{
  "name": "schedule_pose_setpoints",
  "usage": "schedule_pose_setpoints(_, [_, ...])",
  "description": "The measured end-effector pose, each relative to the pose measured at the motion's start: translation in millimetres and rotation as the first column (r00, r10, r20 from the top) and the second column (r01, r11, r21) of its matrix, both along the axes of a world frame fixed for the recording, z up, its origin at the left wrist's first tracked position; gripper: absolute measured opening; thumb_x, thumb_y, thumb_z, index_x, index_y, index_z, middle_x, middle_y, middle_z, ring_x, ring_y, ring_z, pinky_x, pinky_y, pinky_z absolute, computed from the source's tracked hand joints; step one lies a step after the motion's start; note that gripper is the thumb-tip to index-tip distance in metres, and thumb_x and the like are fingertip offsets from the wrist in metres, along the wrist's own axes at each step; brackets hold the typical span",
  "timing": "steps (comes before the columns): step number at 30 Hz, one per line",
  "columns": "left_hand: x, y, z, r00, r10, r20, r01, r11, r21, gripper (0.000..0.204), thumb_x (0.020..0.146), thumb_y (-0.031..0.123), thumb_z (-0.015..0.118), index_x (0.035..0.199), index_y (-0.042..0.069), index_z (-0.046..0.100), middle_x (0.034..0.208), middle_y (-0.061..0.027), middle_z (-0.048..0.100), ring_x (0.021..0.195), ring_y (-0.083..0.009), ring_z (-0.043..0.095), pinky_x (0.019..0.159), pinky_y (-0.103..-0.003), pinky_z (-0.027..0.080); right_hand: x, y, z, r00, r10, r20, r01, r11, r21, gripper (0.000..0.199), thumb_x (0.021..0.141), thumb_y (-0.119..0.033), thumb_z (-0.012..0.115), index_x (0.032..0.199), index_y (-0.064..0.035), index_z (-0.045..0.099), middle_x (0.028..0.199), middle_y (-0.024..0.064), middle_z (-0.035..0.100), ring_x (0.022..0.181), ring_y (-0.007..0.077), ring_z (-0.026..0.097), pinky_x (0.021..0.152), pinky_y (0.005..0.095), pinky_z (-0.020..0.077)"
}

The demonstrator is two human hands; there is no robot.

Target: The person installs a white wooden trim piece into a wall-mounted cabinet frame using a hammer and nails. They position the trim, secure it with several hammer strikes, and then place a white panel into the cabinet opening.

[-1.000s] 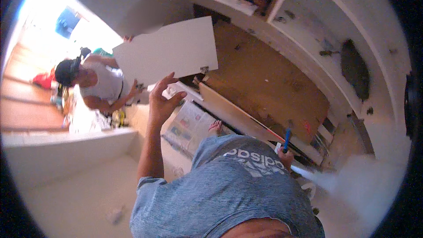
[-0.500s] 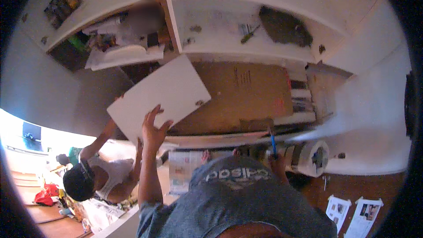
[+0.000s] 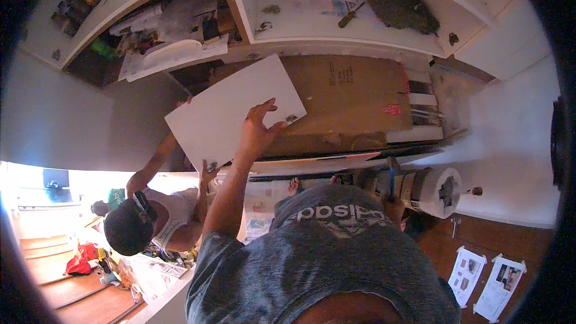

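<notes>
A white panel [image 3: 231,111] with a metal hinge [image 3: 292,118] near its right corner is tilted in front of me. Over it, close to the hinge, my left hand [image 3: 259,129] reaches with thumb and fingers apart; whether it touches the panel I cannot tell. Another person's hands [image 3: 209,173] grip the panel's left and lower edges. Low on the right, my right hand [image 3: 393,209] is closed round the blue handle of a hammer [image 3: 393,177], its dark head pointing up.
Behind the panel lies a large cardboard box [image 3: 360,99]. Open white cabinet compartments above hold a screwdriver [image 3: 351,15], a dark green cloth-like bundle [image 3: 399,6] and piled papers [image 3: 174,54]. A plastic-wrapped roll [image 3: 435,192] lies at right. The other person [image 3: 162,216] stands close on my left.
My left hand has moved right across the panel toward the hinge. The panel and the other person appear farther right in view. My right hand still holds the hammer.
</notes>
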State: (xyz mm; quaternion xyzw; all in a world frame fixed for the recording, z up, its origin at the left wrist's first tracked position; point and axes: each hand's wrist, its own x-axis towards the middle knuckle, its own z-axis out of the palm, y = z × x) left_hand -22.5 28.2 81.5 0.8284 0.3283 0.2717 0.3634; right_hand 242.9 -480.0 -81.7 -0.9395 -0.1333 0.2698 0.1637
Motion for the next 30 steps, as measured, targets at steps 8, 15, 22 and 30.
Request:
schedule_pose_setpoints(8, [39, 45, -6, 0.99, 0.097, 0.101, -0.109, 0.987, 0.121, 0.053, 0.084, 0.021, 0.083, 0.131, 0.006, 0.065, 0.116, -0.0146, 0.073, 0.108, -0.0313, 0.068, 0.092, -0.042, 0.054, 29, -37, -44, 0.92, 0.325, -0.22, -0.31, 0.945, 0.102, 0.033, 0.096, -0.038, 0.068, 0.1, -0.0059, 0.069, 0.073, 0.0104, 0.061, 0.076, 0.0264, 0.063, 0.074, 0.0459, 0.05])
schedule_pose_setpoints(15, [64, 185, 17, 0.867, 0.449, 0.218, -0.499, 0.778, 0.383, 0.041, 0.083, 0.034, 0.083, 0.109, 0.003, 0.075, 0.108, -0.0191, 0.072, 0.106, -0.0392, 0.067, 0.089, -0.047, 0.054, 14, -78, -104, 0.998, 0.032, -0.05, -0.03, 0.999, 0.042, 0.045, 0.089, -0.049, 0.073, 0.111, -0.0094, 0.071, 0.095, 0.0122, 0.072, 0.088, 0.034, 0.07, 0.077, 0.0478, 0.0536])
schedule_pose_setpoints(22, [89, 228, 83, 0.884, 0.401, 0.242, -0.445, 0.556, 0.702, 0.07, 0.061, 0.062, 0.088, 0.104, 0.01, 0.074, 0.103, -0.0155, 0.07, 0.103, -0.0403, 0.061, 0.084, -0.05, 0.053, -11, -77, -66, 0.993, -0.033, 0.116, 0.044, 0.995, -0.094, 0.048, 0.086, -0.051, 0.075, 0.112, -0.0098, 0.072, 0.104, 0.0135, 0.075, 0.091, 0.0354, 0.072, 0.077, 0.0482, 0.0548])
schedule_pose_setpoints(30, [101, 223, 68, 0.852, 0.495, 0.173, -0.503, 0.68, 0.533, 0.083, 0.062, 0.065, 0.087, 0.118, 0.007, 0.068, 0.115, -0.0192, 0.066, 0.111, -0.0417, 0.058, 0.087, -0.055, 0.05, -15, -77, -62, 0.991, -0.048, 0.122, 0.057, 0.996, -0.067, 0.046, 0.087, -0.048, 0.074, 0.111, -0.009, 0.072, 0.101, 0.0133, 0.075, 0.088, 0.0336, 0.071, 0.075, 0.0471, 0.0544])
